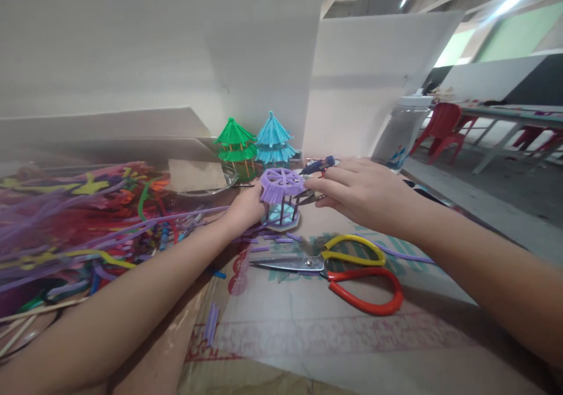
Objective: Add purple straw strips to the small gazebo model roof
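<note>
A small model pavilion (pixel 284 187) with a purple strip roof, dark posts and a pale blue base stands upright ahead of me. My left hand (pixel 248 206) grips its left side, the fingertips partly hidden behind it. My right hand (pixel 358 190) reaches in from the right, fingers stretched forward, the tips close to the roof's edge. Around those fingers lie a blue-handled tool (pixel 323 164) and a dark pointed piece (pixel 308 197), both partly covered. Scissors (pixel 308 263) with one yellow and one red handle lie in front. Purple strip pieces (pixel 288 239) are scattered by the base.
Green (pixel 233 140) and blue (pixel 272 137) model pavilions stand behind. A heap of coloured pipe cleaners (pixel 88 213) spreads at left, beside a foil-like dish (pixel 231 178). A clear bottle (pixel 402 131) stands at right. A white partition (pixel 264 61) rises behind; red chairs (pixel 442 128) are beyond.
</note>
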The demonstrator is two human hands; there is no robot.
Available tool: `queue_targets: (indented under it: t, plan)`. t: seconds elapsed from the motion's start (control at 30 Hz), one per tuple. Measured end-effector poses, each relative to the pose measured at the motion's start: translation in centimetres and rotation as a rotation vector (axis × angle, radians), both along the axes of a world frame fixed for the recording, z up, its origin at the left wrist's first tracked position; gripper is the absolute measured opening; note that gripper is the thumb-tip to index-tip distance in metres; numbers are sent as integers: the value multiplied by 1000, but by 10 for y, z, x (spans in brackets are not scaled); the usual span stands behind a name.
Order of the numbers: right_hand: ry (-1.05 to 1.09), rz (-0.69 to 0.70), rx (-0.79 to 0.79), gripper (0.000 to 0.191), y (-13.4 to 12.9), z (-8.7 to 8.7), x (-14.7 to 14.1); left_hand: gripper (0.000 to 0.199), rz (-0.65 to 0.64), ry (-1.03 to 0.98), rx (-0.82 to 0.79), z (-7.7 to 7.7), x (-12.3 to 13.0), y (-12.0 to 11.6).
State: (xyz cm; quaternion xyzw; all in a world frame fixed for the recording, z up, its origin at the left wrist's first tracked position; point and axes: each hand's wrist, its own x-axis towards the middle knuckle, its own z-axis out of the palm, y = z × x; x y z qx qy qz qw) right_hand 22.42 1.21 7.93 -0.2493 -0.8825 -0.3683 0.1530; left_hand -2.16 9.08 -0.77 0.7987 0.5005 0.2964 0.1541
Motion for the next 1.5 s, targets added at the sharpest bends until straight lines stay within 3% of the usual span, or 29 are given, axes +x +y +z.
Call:
queue_targets:
  t: [0.1,0.27,0.37,0.5,0.63,0.73,0.83,0.93,1.0,1.07,1.23,1.33,1.5]
  plan:
    - [3,-2,1,29,0,0,0,47,-229,-5,-125,20,-2,-3]
    - [-1,-7,0,32,0,2,2,44,-298,181,-377,50,-20,-7]
    - [10,-8,17,31,0,4,3,42,-319,175,-419,50,-28,-6]
    - [43,17,44,28,0,9,6,33,-264,84,-454,38,-25,0]
    - [60,5,72,28,0,13,9,32,-186,85,-352,27,-18,4]
    - [62,6,81,27,0,13,10,34,-149,123,-255,31,-20,3]
    - [61,13,81,25,0,12,8,34,-71,226,-259,54,-29,-6]
    - [70,9,88,25,-2,11,7,32,32,256,-92,88,-34,-28]
    - [86,6,96,26,-4,10,5,35,30,150,-33,106,-29,-47]
    - [100,3,102,28,-6,9,4,36,-48,43,1,114,-16,-67]
    - [117,3,113,31,-12,6,0,27,-227,-33,30,100,13,-89]
    - [115,2,116,30,-14,7,-2,27,-220,-52,26,96,15,-87]
    - [140,-83,60,31,-6,13,5,32,-111,-39,14,107,1,-78]
